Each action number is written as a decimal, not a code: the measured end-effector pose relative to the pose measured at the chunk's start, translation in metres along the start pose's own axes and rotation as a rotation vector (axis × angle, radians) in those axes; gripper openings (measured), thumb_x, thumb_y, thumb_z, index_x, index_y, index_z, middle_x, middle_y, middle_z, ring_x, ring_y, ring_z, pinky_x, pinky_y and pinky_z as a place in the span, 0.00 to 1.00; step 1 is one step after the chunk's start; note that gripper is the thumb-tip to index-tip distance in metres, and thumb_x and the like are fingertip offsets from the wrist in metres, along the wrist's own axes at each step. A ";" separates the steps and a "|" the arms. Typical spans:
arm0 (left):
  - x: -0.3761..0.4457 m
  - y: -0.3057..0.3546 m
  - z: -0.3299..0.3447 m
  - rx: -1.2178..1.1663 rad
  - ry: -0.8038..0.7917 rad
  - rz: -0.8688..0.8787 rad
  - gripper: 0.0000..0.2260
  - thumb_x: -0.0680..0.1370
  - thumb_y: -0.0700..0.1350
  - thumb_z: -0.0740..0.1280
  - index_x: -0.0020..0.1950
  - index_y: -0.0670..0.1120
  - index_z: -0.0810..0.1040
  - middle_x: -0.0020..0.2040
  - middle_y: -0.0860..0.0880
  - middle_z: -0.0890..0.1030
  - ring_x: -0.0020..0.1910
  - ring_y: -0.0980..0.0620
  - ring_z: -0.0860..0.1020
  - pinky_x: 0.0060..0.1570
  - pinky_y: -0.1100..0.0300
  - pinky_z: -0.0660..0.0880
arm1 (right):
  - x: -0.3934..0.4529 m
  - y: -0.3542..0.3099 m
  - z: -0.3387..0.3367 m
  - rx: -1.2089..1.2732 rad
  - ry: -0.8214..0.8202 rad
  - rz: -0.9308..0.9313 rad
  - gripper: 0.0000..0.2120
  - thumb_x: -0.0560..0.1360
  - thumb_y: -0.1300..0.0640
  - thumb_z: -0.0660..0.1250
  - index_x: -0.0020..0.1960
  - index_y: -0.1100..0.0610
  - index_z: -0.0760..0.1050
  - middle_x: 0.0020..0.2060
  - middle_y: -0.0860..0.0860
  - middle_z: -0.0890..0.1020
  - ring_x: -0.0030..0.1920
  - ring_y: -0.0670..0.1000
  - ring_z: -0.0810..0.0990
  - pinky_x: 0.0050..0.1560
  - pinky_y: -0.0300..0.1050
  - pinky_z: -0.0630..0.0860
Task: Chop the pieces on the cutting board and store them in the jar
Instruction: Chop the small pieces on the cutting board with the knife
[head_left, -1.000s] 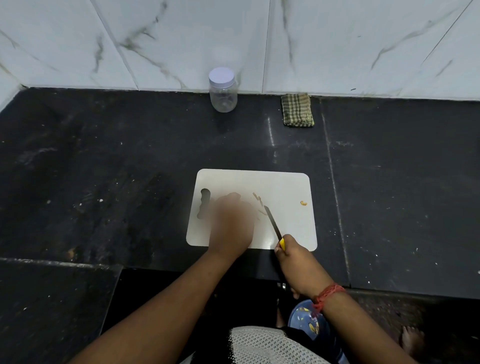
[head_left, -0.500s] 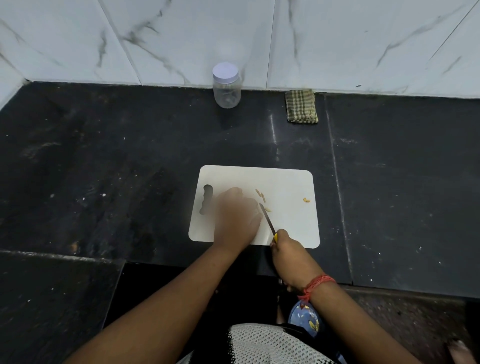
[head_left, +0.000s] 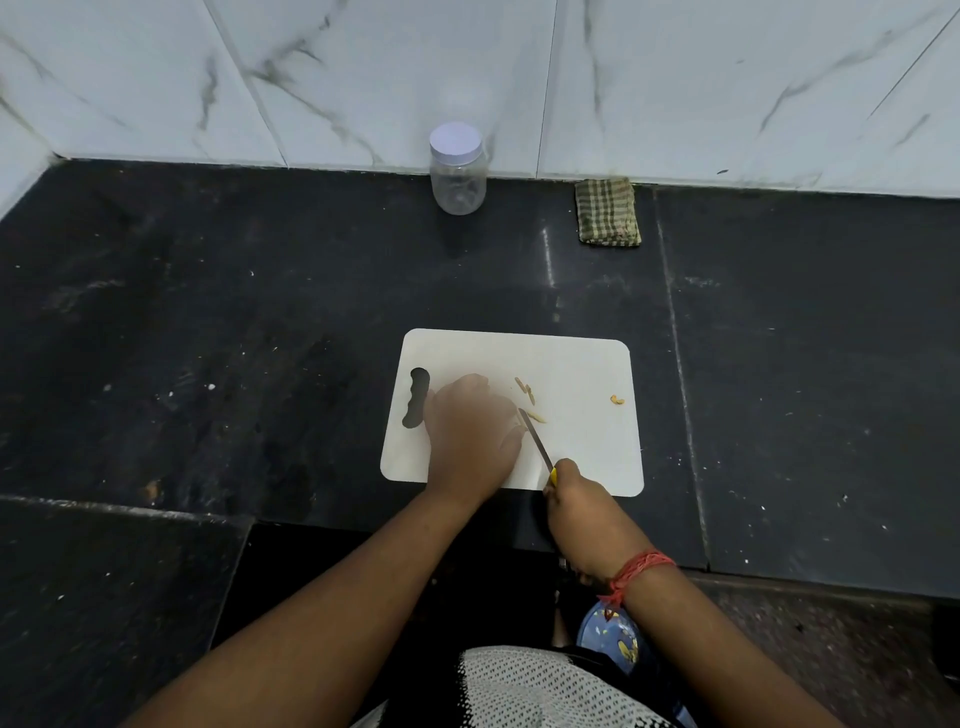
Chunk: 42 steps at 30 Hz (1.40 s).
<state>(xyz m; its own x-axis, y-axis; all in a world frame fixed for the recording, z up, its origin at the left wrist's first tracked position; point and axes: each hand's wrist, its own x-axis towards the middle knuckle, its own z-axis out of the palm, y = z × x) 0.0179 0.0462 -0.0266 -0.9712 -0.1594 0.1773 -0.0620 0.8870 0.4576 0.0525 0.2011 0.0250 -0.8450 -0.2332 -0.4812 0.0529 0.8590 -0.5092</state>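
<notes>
A white cutting board (head_left: 582, 364) lies on the black counter. A few thin yellowish pieces (head_left: 530, 396) sit near its middle, and one curled piece (head_left: 616, 399) lies apart at the right. My left hand (head_left: 470, 431) rests knuckles-up on the board, fingers bent down beside the blade; whatever is under it is hidden. My right hand (head_left: 582, 512) grips the yellow handle of a small knife (head_left: 536, 440), whose tip touches the board next to my left fingers. A clear jar (head_left: 457, 171) with a white lid stands closed at the back wall.
A folded green checked cloth (head_left: 607, 210) lies by the wall, right of the jar. The counter steps down at its front edge (head_left: 156, 512) on the left. White marble tiles (head_left: 727, 78) back the counter.
The knife blade has shifted left, up against my left fingers. My left hand has stayed in place on the board.
</notes>
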 end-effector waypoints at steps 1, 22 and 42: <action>0.000 0.000 0.000 0.001 0.003 0.001 0.07 0.71 0.52 0.74 0.48 0.54 0.82 0.61 0.50 0.72 0.63 0.49 0.64 0.67 0.36 0.65 | 0.000 0.000 0.000 -0.001 0.001 -0.001 0.03 0.80 0.63 0.55 0.48 0.57 0.62 0.36 0.52 0.72 0.36 0.58 0.72 0.38 0.47 0.66; 0.003 0.000 0.004 0.000 0.004 -0.030 0.06 0.70 0.53 0.72 0.45 0.56 0.82 0.61 0.51 0.72 0.63 0.48 0.67 0.69 0.38 0.63 | 0.008 -0.005 -0.003 -0.075 -0.096 0.033 0.07 0.76 0.68 0.54 0.50 0.59 0.62 0.36 0.53 0.73 0.36 0.56 0.73 0.39 0.47 0.69; 0.006 0.004 0.005 -0.054 -0.026 -0.085 0.06 0.69 0.52 0.71 0.45 0.56 0.80 0.63 0.52 0.72 0.67 0.47 0.68 0.70 0.38 0.61 | 0.006 -0.003 -0.013 -0.131 -0.139 0.016 0.07 0.77 0.68 0.54 0.51 0.59 0.60 0.40 0.54 0.73 0.40 0.56 0.74 0.42 0.46 0.69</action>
<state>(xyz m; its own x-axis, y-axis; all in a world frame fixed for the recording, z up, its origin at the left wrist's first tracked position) 0.0102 0.0514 -0.0279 -0.9686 -0.2210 0.1139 -0.1323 0.8460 0.5165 0.0404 0.2027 0.0332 -0.7626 -0.2715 -0.5872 -0.0110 0.9130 -0.4079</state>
